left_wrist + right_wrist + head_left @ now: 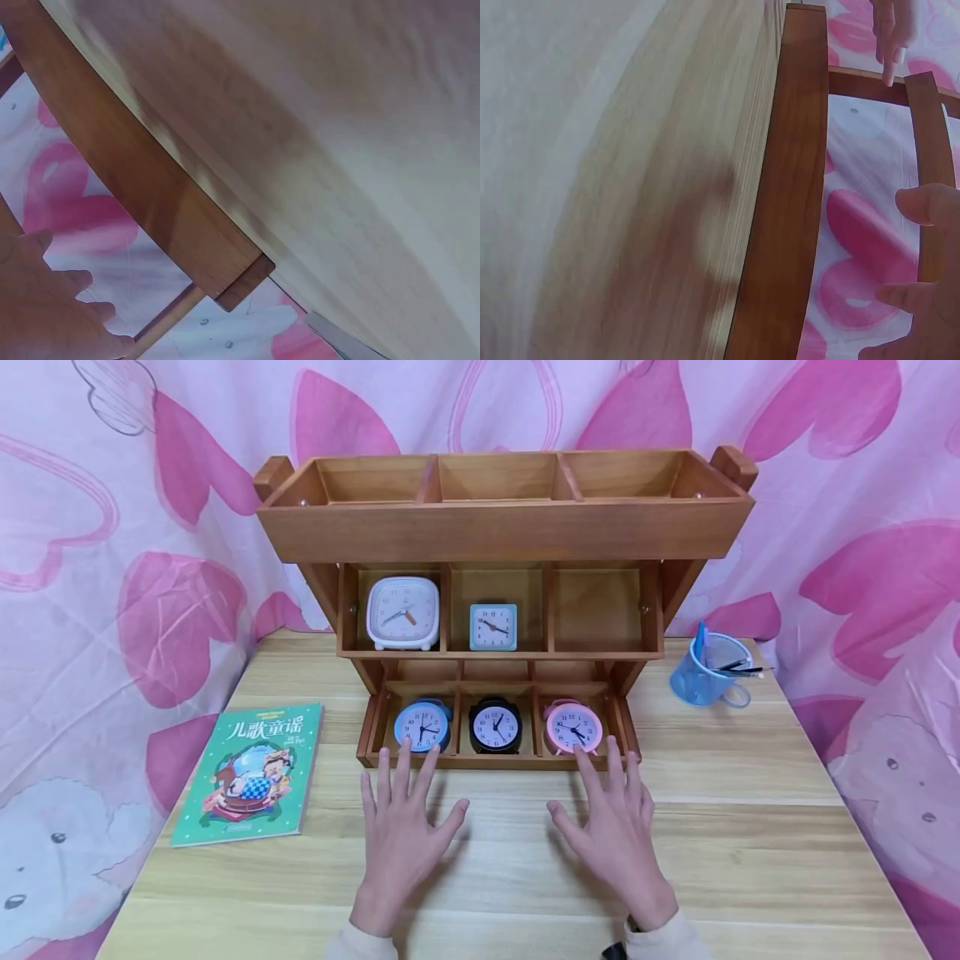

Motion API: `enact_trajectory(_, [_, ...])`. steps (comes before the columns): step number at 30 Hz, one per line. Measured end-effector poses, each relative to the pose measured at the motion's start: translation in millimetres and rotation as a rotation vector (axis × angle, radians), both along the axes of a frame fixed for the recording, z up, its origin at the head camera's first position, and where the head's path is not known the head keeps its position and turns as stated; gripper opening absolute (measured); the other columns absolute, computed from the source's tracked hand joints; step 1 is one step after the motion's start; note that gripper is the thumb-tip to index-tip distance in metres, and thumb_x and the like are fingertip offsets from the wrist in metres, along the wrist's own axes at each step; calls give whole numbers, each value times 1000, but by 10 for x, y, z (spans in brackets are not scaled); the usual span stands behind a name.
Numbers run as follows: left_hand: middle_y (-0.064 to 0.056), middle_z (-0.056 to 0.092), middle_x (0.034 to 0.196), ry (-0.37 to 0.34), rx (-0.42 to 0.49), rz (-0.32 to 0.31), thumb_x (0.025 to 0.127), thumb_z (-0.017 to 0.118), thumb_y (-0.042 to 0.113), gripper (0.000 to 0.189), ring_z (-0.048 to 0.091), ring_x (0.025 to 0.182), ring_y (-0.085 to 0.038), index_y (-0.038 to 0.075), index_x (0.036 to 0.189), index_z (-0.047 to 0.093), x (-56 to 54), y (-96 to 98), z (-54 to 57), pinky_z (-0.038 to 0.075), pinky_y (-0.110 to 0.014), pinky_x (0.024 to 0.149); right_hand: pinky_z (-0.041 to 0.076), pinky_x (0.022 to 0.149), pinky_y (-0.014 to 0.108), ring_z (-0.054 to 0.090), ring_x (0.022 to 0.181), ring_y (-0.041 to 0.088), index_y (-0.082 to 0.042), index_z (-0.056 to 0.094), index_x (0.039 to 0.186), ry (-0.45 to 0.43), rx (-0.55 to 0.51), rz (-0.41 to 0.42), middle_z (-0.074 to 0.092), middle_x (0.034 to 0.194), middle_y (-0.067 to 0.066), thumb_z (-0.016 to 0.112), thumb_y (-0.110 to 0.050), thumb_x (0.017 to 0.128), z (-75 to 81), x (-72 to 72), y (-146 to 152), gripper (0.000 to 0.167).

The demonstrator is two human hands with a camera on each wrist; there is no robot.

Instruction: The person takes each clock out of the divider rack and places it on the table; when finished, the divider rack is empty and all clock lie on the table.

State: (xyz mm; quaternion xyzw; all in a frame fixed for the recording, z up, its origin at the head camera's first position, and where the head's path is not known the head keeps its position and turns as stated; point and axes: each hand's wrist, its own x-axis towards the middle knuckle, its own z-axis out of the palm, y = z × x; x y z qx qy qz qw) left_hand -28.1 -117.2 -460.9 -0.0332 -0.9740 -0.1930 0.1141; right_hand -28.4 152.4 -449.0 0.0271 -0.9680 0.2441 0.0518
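The left hand (405,831) and right hand (618,831) are held over the counter (510,893) just in front of the wooden shelf (506,533), fingers straight and spread, gripping nothing. From where I stand, the left fingertips come up by the blue clock (420,727) in the shelf's bottom-left compartment, the right ones by the pink clock (573,727) at its bottom right; I can't tell whether they touch. A black clock (496,727) sits between those two. The shelf's middle tier holds a white clock (403,613) at left and a small square clock (492,627) at centre. Left of the shelf lies a green book (247,777).
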Motion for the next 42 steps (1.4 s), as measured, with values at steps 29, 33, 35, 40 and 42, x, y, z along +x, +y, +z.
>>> enact_trajectory(29, [-28,38,151,-359,562,98,104,43,17,56,43,134,-40,7,157,26,-845,-956,66,39,-54,109,40,101,67,41,130,48,-3,48,142,-81,-90,65,32,152,28,65,-36,93,-48,-909,162,62])
enact_trajectory(33, [-29,45,147,-360,545,97,103,44,14,53,50,126,-39,11,155,34,-872,-986,32,44,-51,103,40,101,68,40,130,51,-3,43,146,-155,-92,70,27,155,29,64,-38,93,-100,-945,166,67])
enact_trajectory(35, [-29,45,146,-357,536,94,103,44,14,53,50,124,-39,12,154,35,-876,-992,22,45,-51,102,42,100,67,43,126,50,-4,42,147,-173,-93,69,29,153,28,65,-39,92,-133,-963,163,69])
enact_trajectory(40, [-28,46,145,-363,541,103,103,44,14,53,52,123,-38,13,155,36,-891,-989,11,47,-48,99,47,96,63,49,117,44,-7,43,145,-157,-90,39,38,144,23,70,-42,89,-185,-1008,137,71])
enact_trajectory(42, [-28,48,144,-363,545,111,102,45,14,53,53,121,-37,13,155,36,-897,-985,7,48,-46,97,48,95,63,50,116,43,-6,45,143,-148,-87,23,40,141,23,72,-41,88,-195,-1019,123,70])
